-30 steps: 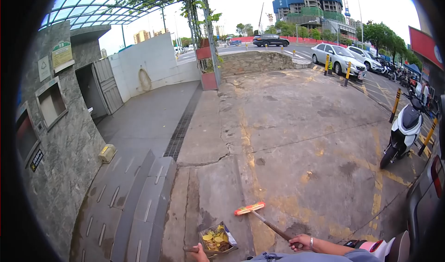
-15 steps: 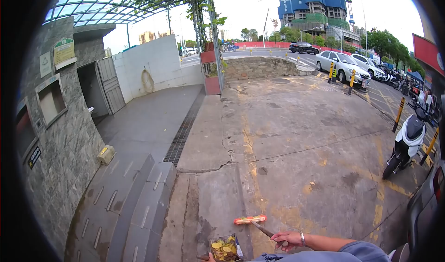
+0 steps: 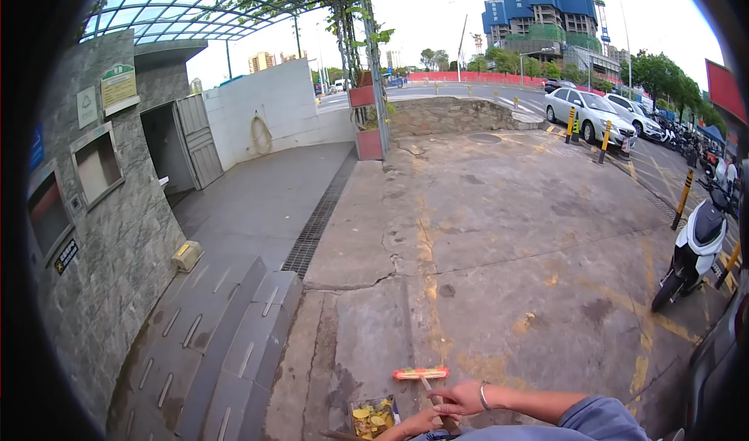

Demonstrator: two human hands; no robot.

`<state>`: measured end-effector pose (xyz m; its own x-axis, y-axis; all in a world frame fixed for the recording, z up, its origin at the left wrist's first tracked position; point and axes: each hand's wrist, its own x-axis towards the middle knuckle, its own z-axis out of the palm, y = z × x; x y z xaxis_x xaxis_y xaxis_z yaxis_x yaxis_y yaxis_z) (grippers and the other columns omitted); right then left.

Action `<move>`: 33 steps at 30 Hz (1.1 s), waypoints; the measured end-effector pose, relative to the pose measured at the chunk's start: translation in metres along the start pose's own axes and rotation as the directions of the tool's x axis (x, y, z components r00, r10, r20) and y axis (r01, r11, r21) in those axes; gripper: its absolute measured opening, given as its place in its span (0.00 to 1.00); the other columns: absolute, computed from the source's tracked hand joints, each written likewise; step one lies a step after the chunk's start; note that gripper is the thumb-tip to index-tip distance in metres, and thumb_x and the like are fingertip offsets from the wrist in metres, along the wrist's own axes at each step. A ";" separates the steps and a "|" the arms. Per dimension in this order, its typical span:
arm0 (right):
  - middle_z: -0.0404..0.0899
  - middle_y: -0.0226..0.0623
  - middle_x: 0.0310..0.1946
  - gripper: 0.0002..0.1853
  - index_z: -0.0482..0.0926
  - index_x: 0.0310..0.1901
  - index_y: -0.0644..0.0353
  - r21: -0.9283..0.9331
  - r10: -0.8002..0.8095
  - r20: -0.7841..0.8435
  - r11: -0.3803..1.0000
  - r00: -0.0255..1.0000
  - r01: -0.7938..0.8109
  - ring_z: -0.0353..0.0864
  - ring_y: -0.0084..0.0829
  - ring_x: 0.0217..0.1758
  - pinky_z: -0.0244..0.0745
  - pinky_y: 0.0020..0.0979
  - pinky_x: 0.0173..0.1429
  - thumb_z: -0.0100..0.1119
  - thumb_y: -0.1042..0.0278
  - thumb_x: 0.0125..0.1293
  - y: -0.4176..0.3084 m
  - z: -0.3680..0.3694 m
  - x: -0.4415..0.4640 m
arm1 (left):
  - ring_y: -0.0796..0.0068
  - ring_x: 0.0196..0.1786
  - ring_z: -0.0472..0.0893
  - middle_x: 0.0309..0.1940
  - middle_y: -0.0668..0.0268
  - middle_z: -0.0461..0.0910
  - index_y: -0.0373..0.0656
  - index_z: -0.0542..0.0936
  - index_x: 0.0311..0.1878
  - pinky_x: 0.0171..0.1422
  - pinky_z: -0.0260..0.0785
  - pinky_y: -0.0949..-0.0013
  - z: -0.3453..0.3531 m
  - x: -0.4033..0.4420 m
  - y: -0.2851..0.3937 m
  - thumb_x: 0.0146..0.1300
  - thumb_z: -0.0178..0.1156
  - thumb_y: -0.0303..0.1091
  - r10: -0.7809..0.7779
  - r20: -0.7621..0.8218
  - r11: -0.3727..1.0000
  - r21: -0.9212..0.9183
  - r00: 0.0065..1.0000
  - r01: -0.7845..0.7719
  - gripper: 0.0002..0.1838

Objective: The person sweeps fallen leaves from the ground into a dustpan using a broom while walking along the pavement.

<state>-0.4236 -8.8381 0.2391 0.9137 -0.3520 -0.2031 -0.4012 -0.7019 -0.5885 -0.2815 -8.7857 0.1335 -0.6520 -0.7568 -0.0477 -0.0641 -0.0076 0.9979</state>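
Note:
A broom with an orange-red head (image 3: 421,374) rests on the concrete at the bottom centre, its brown handle (image 3: 427,386) slanting back toward me. My right hand (image 3: 460,398), with a band at the wrist, is closed around that handle. Just below it, my left hand (image 3: 420,423) has its fingers closed at the same handle, close against the right hand. To the left of my hands stands a dustpan (image 3: 393,407) holding yellow leaves (image 3: 371,419) and some brown debris. Part of a dark stick (image 3: 339,435) shows beside the dustpan at the frame's bottom edge.
Grey steps (image 3: 234,347) and a stone wall (image 3: 117,199) run along the left. A drain grate (image 3: 316,222) crosses the ground near a planter post (image 3: 370,144). On the right are a white scooter (image 3: 694,242), striped posts (image 3: 683,199) and parked cars (image 3: 593,115).
My left hand has moved right from beside the dustpan to the broom handle, next to my right hand. My right hand has shifted slightly left and up. The view has turned a little left.

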 end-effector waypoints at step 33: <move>0.70 0.41 0.27 0.13 0.71 0.28 0.66 -0.011 -0.613 -0.779 -0.190 -0.127 0.982 0.71 0.33 0.25 0.64 0.28 0.24 0.42 0.63 0.56 -0.212 -0.128 -0.006 | 0.76 0.39 0.68 0.38 0.66 0.66 0.39 0.68 0.42 0.39 0.64 0.70 0.029 0.024 -0.068 0.44 0.52 0.56 0.394 -0.115 0.894 -0.183 0.912 -0.409 0.30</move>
<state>-0.3525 -8.7668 0.4656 0.0798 -0.0073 0.9968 0.9724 -0.2193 -0.0794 -0.3143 -8.7844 0.0629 -0.5325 -0.7685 0.3548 0.3482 0.1832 0.9193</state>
